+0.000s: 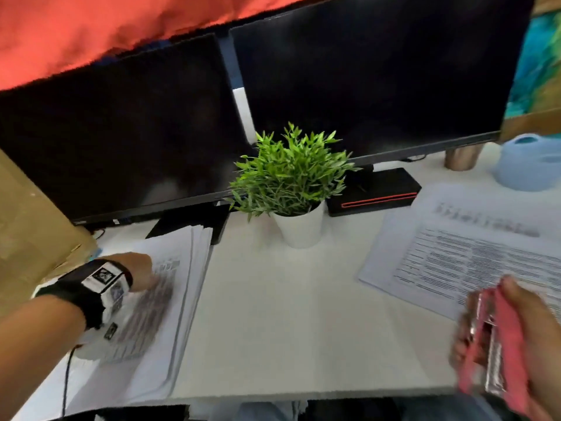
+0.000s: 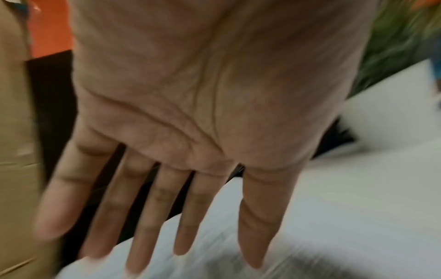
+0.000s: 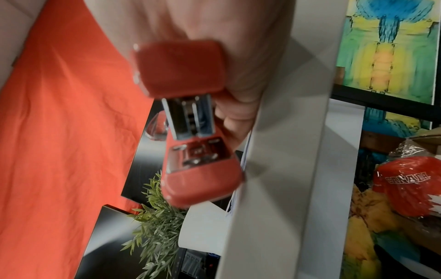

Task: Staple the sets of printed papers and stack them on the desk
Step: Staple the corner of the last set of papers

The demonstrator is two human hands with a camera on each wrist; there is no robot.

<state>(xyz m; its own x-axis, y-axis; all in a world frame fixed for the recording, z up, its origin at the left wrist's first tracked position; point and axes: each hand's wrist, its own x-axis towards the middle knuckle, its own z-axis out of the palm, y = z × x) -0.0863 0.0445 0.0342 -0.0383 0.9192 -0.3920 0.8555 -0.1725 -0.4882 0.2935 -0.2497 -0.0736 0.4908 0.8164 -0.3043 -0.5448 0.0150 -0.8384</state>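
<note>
A thick stack of printed papers lies on the left of the white desk. My left hand hovers over or rests on its top sheet with fingers straight and spread; the left wrist view shows the flat palm above the papers. Another printed set lies at the right of the desk. My right hand holds a pink-red stapler near the front right edge, fingers wrapped round it. In the right wrist view the stapler shows its metal mouth slightly agape.
Two dark monitors stand at the back. A green plant in a white pot sits mid-desk, a black box with a red stripe beside it. A light blue container stands back right. A cardboard box is at the left.
</note>
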